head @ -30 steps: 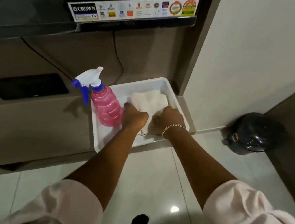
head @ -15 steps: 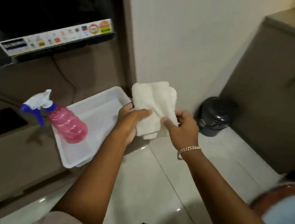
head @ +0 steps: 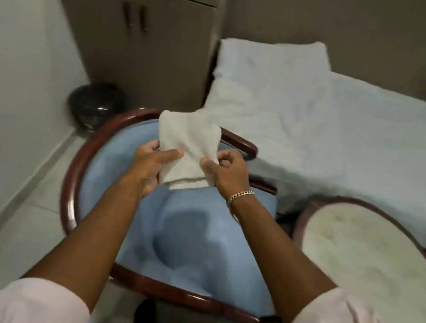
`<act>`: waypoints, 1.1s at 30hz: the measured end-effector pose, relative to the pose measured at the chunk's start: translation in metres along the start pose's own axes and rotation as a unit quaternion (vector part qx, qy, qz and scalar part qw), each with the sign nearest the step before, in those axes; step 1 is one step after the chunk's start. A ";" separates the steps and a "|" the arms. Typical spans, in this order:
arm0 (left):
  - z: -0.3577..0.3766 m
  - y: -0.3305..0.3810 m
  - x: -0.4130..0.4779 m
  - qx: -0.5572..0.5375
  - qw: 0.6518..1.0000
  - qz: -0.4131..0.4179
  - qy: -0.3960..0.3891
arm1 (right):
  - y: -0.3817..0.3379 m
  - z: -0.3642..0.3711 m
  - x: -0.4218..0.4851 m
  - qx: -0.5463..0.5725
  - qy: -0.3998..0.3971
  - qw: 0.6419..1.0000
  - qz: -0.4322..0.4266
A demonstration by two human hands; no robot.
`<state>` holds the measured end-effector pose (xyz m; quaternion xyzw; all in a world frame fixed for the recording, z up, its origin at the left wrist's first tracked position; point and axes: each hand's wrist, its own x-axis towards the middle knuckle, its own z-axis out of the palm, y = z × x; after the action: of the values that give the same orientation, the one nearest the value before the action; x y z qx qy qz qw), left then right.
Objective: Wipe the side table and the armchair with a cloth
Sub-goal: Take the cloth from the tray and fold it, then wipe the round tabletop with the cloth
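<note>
A folded white cloth (head: 187, 148) is held up in front of me over the armchair. My left hand (head: 151, 165) grips its left edge and my right hand (head: 225, 170), with a bracelet at the wrist, pinches its right edge. Below the hands stands the armchair (head: 187, 240), with a light blue padded seat and back and a curved dark red wooden frame. To its right is the round side table (head: 367, 262), with a pale mottled top and a dark wooden rim.
A bed with pale blue bedding (head: 332, 139) lies behind the chair and table. A brown cabinet (head: 141, 39) stands at the back left, with a small black bin (head: 92, 104) at its foot. White wall runs along the left; tiled floor (head: 20, 216) lies beside the chair.
Both hands lifted the cloth out of the white tray. My view swung right, away from the tray and spray bottle, and the cloth is now held over the armchair.
</note>
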<state>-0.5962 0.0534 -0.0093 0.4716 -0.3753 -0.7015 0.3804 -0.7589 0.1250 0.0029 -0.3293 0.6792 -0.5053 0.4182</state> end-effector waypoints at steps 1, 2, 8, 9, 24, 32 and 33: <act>0.029 -0.013 0.003 0.020 1.000 -0.010 -0.018 | 0.009 -0.029 -0.001 0.004 0.024 1.000 0.010; 0.057 -0.028 0.006 0.041 0.998 -0.019 -0.038 | 0.021 -0.057 -0.002 0.005 0.049 0.999 0.022; 0.195 -0.140 0.016 0.164 0.980 -0.053 -0.100 | 0.106 -0.193 -0.021 -0.027 0.188 0.980 0.066; 0.215 -0.160 0.012 0.185 0.976 -0.056 -0.098 | 0.121 -0.213 -0.025 -0.038 0.203 0.976 0.075; 0.429 -0.431 0.000 0.608 0.751 -0.085 -0.243 | 0.384 -0.501 0.041 -0.518 0.124 0.841 0.098; 0.437 -0.487 0.019 0.757 0.583 -0.009 -0.296 | 0.432 -0.557 0.064 -0.559 0.028 0.828 -0.027; 0.440 -0.489 0.026 0.760 0.578 -0.005 -0.296 | 0.433 -0.580 0.070 -0.552 0.018 0.833 -0.034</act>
<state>-1.1078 0.3140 -0.3316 0.3556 -0.8607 -0.2620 -0.2531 -1.3226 0.4207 -0.3489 -0.5197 0.8407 -0.0663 0.1373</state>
